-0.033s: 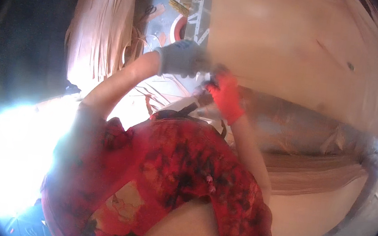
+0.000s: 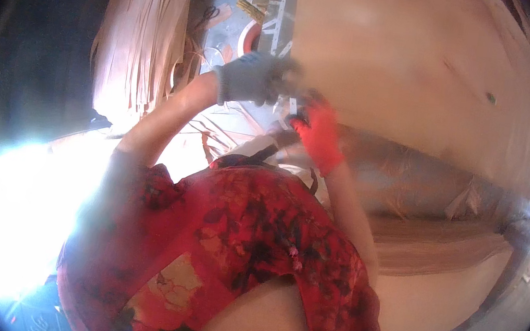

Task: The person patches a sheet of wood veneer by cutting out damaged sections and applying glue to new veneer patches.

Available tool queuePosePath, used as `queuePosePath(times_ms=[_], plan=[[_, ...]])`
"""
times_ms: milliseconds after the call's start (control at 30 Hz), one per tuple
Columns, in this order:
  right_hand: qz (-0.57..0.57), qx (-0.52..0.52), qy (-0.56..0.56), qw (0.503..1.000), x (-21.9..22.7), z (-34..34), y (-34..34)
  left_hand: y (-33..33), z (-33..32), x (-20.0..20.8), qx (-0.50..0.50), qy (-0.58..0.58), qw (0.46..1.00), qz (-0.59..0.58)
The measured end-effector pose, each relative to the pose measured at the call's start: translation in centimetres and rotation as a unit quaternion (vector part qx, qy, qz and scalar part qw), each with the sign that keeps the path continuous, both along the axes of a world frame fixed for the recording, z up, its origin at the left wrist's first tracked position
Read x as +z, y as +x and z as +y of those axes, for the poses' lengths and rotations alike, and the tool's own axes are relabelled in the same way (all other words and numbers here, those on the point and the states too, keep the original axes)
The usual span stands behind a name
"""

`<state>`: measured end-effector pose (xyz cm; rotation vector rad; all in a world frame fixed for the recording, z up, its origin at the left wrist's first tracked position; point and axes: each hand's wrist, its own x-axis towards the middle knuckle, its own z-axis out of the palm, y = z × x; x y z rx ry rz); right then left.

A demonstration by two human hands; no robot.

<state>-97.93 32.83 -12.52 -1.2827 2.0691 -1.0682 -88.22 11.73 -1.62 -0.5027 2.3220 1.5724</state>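
Note:
My left hand (image 2: 253,79), in a grey glove, is at the left edge of a large tan wood veneer sheet (image 2: 408,57). Its fingers are curled and blurred, and whatever they pinch is hidden. Close beside it on the right, my right hand (image 2: 318,132) wears a red glove with dark fingertips. Those fingers are closed at a small white strip (image 2: 293,106), which shows in the narrow gap between both hands. The strip looks like a piece of tape, though blur hides its detail.
Long thin veneer strips (image 2: 142,40) hang in a bundle at the left. A red-and-white ring (image 2: 248,38), a yellow brush-like bundle (image 2: 250,10) and dark scissors (image 2: 211,12) lie beyond my left hand. Stacked veneer (image 2: 439,245) is at the right. Glare washes out the lower left.
My left hand has shifted slightly left, and the gap between my hands is a little wider. The white strip between them shows more plainly. My right hand is nearly where it was.

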Motion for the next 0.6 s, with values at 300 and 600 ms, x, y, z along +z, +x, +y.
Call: queuePosePath(times_ms=[300,600], plan=[[-0.209,-0.023,-0.132,0.969,3.8,3.2,-8.1,-2.3,11.8,-7.3,0.203,0.233,0.920,0.241],[-0.328,0.083,-0.084,0.937,4.2,5.1,-10.5,-2.3,23.5,-6.3,0.500,0.342,0.778,0.163]])
